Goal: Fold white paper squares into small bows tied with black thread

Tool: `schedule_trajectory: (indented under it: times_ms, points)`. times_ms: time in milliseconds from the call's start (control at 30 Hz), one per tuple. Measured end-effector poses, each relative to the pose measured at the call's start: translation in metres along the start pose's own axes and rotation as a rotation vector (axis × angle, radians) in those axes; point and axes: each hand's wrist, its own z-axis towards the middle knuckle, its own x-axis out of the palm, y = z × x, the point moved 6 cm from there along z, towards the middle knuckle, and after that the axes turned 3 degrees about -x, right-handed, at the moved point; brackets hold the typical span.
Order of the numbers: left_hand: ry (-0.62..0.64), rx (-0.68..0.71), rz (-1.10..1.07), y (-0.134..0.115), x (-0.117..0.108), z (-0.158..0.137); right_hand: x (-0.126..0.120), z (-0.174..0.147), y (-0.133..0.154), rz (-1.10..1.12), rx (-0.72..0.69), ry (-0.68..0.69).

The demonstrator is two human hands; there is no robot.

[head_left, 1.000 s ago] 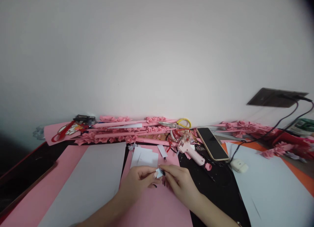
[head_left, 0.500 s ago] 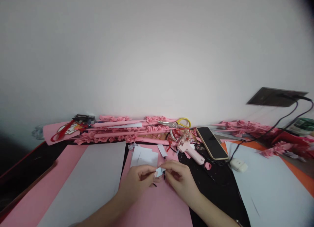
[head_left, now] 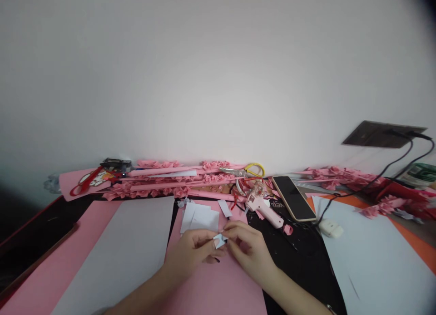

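Between my two hands is a small piece of white paper point(head_left: 219, 241), held over a pink sheet point(head_left: 218, 283). My left hand point(head_left: 190, 251) pinches its left side between thumb and fingers. My right hand point(head_left: 248, 249) is closed on its right edge, where a corner looks bent up; the fingertips partly hide it. Just behind my hands lie several white paper squares point(head_left: 200, 217), overlapping on the pink sheet. A small white strip point(head_left: 225, 208) rests to their right.
A pink glue gun point(head_left: 265, 211) and a phone point(head_left: 294, 199) lie right of centre. Yellow-handled scissors point(head_left: 250, 170) rest among pink paper flower stems point(head_left: 184, 188) along the wall. White sheets point(head_left: 119, 251) flank both sides. Cables run from a wall socket point(head_left: 383, 134).
The white paper piece has turned slightly and shifted a little down and left in my fingers. My right fingertips have moved left over its edge. Everything else stays put.
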Motion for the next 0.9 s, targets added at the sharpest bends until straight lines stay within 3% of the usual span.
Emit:
schedule_trajectory:
  times_ms: [467, 900]
  points:
    - [-0.027, -0.031, -0.077, 0.0014, -0.0030, 0.0015, 0.0044, -0.0045, 0.0064, -0.173, -0.034, 0.190]
    - [-0.033, -0.047, -0.066, 0.0023, -0.0045, 0.0037, 0.0070, -0.0076, 0.0073, -0.215, -0.075, 0.211]
